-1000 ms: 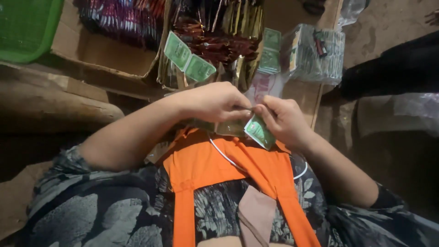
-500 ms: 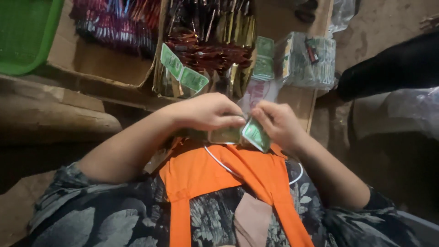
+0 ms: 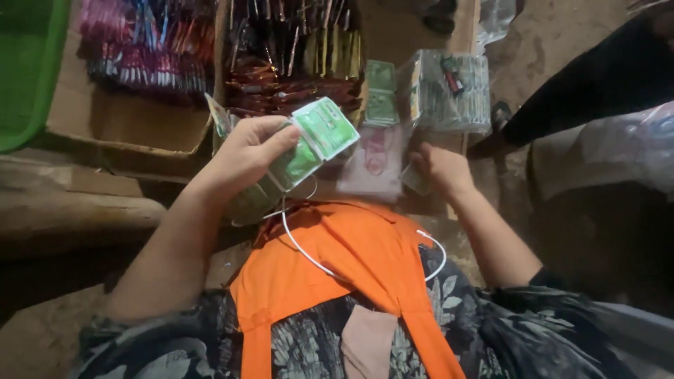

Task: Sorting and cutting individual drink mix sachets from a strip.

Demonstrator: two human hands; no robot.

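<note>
Green-and-white sachets point(image 3: 319, 137), a small fanned strip of them, raised above the lap at frame centre-left; left hand point(image 3: 246, 158) clenched round their lower end, thumb across the front, topmost sachet tilted toward the right. More greenish packets hang below the same grip, blurred. Right hand point(image 3: 439, 168) well apart to the right, fingers curled down onto a small green packet point(image 3: 415, 182) at the edge of the cardboard box; grasp looks closed on it, though the packet is mostly hidden. Between the hands: a pale pink-printed pouch point(image 3: 368, 158), lying flat. Beyond it, two green sachets point(image 3: 380, 102) upright, beside a clear-wrapped block of green packets point(image 3: 449, 91). Further back, dark red and gold sachets point(image 3: 295, 63) in rows; left of those, a cardboard box point(image 3: 126, 123) with pink and purple sachets point(image 3: 144, 45). Green plastic tray point(image 3: 28, 63) at far left. Orange apron point(image 3: 351, 260) and a white cord point(image 3: 302, 245) across the lap.
</note>
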